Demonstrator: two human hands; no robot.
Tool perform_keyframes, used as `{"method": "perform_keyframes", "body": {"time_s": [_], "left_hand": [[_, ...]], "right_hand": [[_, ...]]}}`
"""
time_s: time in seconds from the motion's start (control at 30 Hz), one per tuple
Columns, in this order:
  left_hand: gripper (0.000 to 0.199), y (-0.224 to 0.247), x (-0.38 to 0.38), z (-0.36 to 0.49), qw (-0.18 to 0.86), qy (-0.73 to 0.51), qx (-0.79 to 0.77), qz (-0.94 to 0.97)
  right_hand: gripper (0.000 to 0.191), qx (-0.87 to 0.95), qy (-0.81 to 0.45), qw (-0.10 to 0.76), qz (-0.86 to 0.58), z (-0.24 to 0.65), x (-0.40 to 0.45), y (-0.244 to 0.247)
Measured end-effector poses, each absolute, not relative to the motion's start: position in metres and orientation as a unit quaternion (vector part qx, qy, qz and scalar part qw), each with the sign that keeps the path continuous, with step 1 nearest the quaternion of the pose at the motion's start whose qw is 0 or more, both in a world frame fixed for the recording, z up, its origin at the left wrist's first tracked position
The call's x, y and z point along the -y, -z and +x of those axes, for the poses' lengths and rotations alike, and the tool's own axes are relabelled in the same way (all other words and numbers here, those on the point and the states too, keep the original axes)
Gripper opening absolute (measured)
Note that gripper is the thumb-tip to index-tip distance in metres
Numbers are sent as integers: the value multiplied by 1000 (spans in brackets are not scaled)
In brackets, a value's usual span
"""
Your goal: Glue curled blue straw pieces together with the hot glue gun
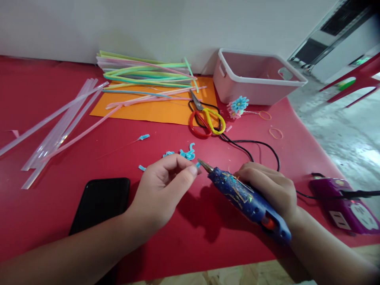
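Glue gun [245, 197] sat in my right grip [271, 187], held fast; left grip [163, 186] pinched a blue scrap [198, 164] near the nozzle [207, 166]. Pink bin [249, 92] behind hid its bottom from me.

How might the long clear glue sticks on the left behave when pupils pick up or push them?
The glue sticks probably feel slippery, given their glossy shine. They look fairly stiff, lying straight, and may roll because they seem rod-shaped.

No lettering is legible; the green lit sign [362, 60] is blurred.
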State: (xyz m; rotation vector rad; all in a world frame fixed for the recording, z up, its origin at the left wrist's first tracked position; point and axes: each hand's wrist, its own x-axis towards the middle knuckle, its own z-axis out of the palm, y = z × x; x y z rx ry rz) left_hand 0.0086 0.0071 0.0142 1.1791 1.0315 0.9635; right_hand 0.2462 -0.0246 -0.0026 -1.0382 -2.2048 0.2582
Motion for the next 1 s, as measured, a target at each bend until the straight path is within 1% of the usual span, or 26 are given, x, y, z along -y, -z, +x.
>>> {"method": "perform_keyframes", "body": {"time_s": [0.17,0.47,0.6,0.7,0.73,0.83,0.9,1.0], "left_hand": [[20,-16,-7,9,607,-422,-437,512],[19,-18,-9,10,622,-410,-448,494],[19,-19,-8,11,624,-407,-450,493],[18,-19,-8,11,619,-410,-449,498],[17,-18,-8,11,617,-411,-450,498],[13,-14,-8,10,614,-413,-452,499],[12,-13,-9,10,609,-415,-450,505],[13,-12,-8,9,597,-423,-447,515]], "right_hand": [[8,851,-100,324,-400,245,24,-1],[11,843,-114,336,-404,246,26,5],[7,843,-112,336,-405,247,26,6],[1,841,-115,340,-405,247,28,4],[4,837,-113,344,-409,246,28,3],[14,818,-88,359,-440,244,29,1],[14,812,-63,363,-452,244,29,1],[7,816,-38,352,-456,245,28,3]]}}
